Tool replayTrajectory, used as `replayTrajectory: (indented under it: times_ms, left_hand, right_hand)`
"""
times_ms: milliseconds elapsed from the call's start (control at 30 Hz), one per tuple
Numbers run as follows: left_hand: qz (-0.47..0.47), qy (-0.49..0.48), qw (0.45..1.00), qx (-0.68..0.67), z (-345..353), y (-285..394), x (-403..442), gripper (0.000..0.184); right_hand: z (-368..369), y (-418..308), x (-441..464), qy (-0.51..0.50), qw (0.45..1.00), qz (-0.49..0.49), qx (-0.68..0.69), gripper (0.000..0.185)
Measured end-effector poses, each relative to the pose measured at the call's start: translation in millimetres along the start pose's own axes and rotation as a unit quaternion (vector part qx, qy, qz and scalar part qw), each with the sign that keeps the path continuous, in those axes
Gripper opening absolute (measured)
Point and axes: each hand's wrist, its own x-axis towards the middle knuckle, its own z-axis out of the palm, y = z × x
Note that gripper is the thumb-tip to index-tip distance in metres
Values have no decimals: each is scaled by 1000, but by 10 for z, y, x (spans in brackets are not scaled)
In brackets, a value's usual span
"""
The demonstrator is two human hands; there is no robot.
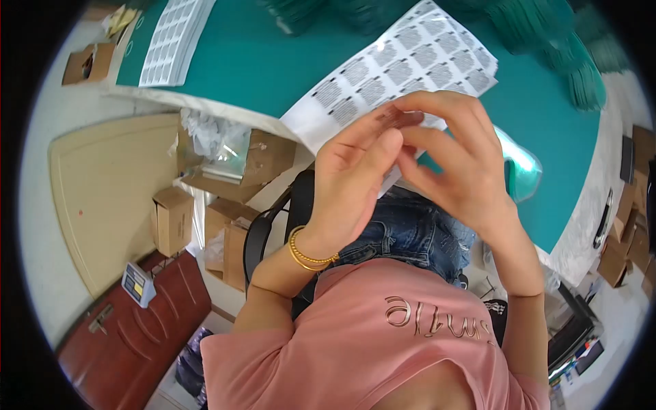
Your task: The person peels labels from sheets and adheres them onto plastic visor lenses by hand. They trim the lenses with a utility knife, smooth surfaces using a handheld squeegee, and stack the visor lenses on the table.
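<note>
My left hand (348, 178), with gold bangles at the wrist, is raised over my lap at the table's edge. Its thumb and fingers are closed in a pinch. Facing it, my right hand (458, 150) has its fingers curled inward, the tips meeting the left fingertips. A small dark, print-like patch (388, 116) shows at the left fingers; whatever both hands hold there is too small to make out. Just beyond and under the hands lies a stack of white sheets (355, 74) printed with rows of grey text labels, partly hidden by them.
Another stack of label sheets (171, 44) lies at the left on the green tabletop (260, 68). Bundles of green pieces (526, 24) stand at the back right. A clear plastic item (523, 167) sits right of my hands. Cardboard boxes (172, 219) stand on the left.
</note>
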Motion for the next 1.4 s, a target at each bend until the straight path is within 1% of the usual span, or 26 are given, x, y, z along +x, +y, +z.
replayTrajectory:
  times_ms: [33,67,133,167,267,333,367,400,467,500,567,600,633,700,733,800,833,900,1000,1067,1133,1167,1267,1300,1367,1400]
  left_hand:
    - [-30,-17,999,-22,34,-31,45,35]
    - [-42,6,999,15,94,-33,65,36]
    - [-63,-14,998,21,136,-90,88,36]
    - [-76,-22,996,29,162,-125,93,36]
    - [-70,-62,990,101,306,-243,79,36]
    - [-72,-101,982,142,376,-360,72,36]
    - [-73,-119,978,157,407,-420,67,36]
    - [-107,-160,963,190,418,-410,69,36]
    - [-129,-193,953,192,457,-512,75,39]
    - [-114,-194,946,232,477,-522,81,42]
    - [-53,-186,932,306,453,-535,140,42]
    - [-24,-172,922,347,437,-535,169,39]
    - [-5,-159,920,357,430,-539,198,38]
    - [32,-132,920,368,483,-564,239,33]
    - [28,-138,919,368,501,-586,257,33]
    - [82,-138,899,408,521,-614,275,30]
    - [79,-143,898,408,530,-633,281,30]
    - [106,-132,888,427,545,-678,282,27]
    - [129,-149,870,452,544,-760,295,25]
    - [123,-149,877,439,555,-802,309,24]
    - [112,-194,887,405,567,-812,342,28]
    - [111,-193,886,405,593,-792,378,28]
    - [123,-334,846,396,630,-779,494,40]
    - [124,-333,846,397,641,-771,504,40]
    - [166,-360,783,480,684,-756,517,40]
    - [163,-365,781,480,700,-769,521,41]
  right_hand:
    - [-84,-30,-31,2,999,-11,-42,28]
    - [-213,-51,-99,-6,999,18,-46,32]
    - [-431,-74,-267,48,987,148,47,37]
    - [-493,-55,-370,88,962,233,114,40]
    - [-598,-53,-486,68,923,358,126,38]
    - [-592,-10,-631,64,936,326,116,32]
    - [-603,-39,-667,88,926,337,142,21]
    - [-647,-49,-749,95,924,346,133,21]
    - [-772,-48,-938,115,922,358,93,13]
    - [-856,-43,-1023,138,920,359,67,10]
    - [-1043,-70,-1179,166,891,420,34,11]
    - [-1134,-64,-1250,143,887,438,-29,11]
    - [-1162,-89,-1247,146,884,444,-32,11]
    - [-1174,-149,-1192,80,849,520,38,11]
    - [-1113,-142,-1152,73,864,493,71,11]
    - [-1035,-101,-1033,62,833,535,126,12]
    - [-978,-18,-1047,83,805,572,136,15]
    - [-938,182,-1129,111,809,568,102,18]
    - [-968,274,-1149,113,794,590,91,17]
    - [-996,262,-1124,114,789,597,93,17]
    - [-1068,179,-1027,39,804,572,158,17]
    - [-1091,147,-989,4,806,567,171,16]
    - [-1115,130,-966,-11,817,556,156,15]
    - [-1127,128,-966,-12,817,554,157,15]
    - [-1156,116,-989,9,818,557,142,14]
    - [-1164,104,-1001,9,818,558,142,14]
